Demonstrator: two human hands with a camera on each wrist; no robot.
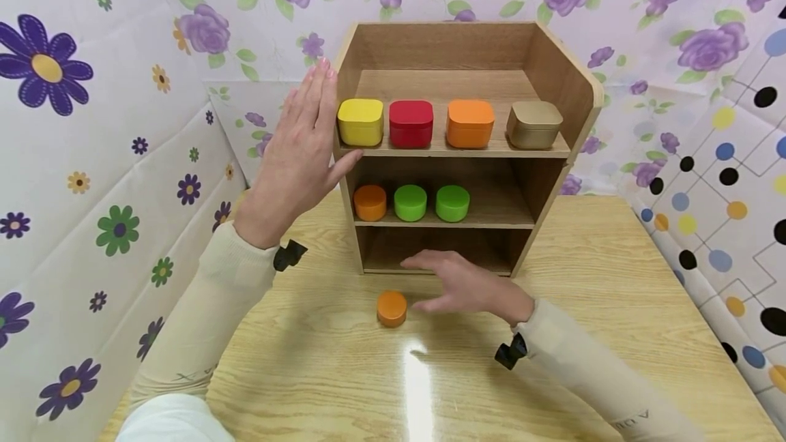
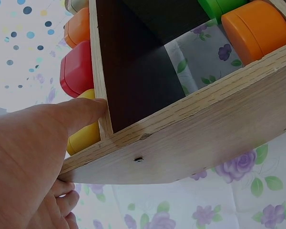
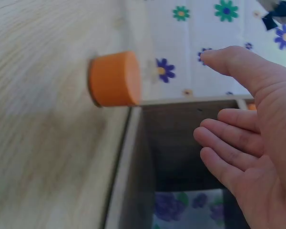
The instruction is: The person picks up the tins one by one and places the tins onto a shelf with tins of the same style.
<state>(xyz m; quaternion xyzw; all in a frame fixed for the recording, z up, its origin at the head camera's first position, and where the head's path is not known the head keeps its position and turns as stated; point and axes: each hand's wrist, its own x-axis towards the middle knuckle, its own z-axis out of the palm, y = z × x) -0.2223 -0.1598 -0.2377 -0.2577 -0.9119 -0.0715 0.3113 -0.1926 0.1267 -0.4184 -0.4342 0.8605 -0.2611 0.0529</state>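
A small wooden shelf unit (image 1: 442, 46) stands on the table. My left hand (image 1: 295, 135) lies against its left side with straight fingers. In the left wrist view, that thumb (image 2: 86, 114) touches the front edge beside the yellow box (image 2: 86, 138). A round orange container (image 1: 391, 309) sits on the table before the unit; the right wrist view shows the same orange container (image 3: 115, 78) apart from my right hand (image 3: 248, 133). Its fingers are spread loosely, with nothing held, in front of the bottom shelf.
Yellow (image 1: 361, 123), red (image 1: 411, 125), orange (image 1: 470, 124) and tan (image 1: 534, 125) rounded boxes line the upper shelf. An orange round container (image 1: 370, 203) and two green ones (image 1: 410, 203) stand on the middle shelf. Patterned cloth walls (image 1: 123, 155) surround the wooden table (image 1: 319, 374).
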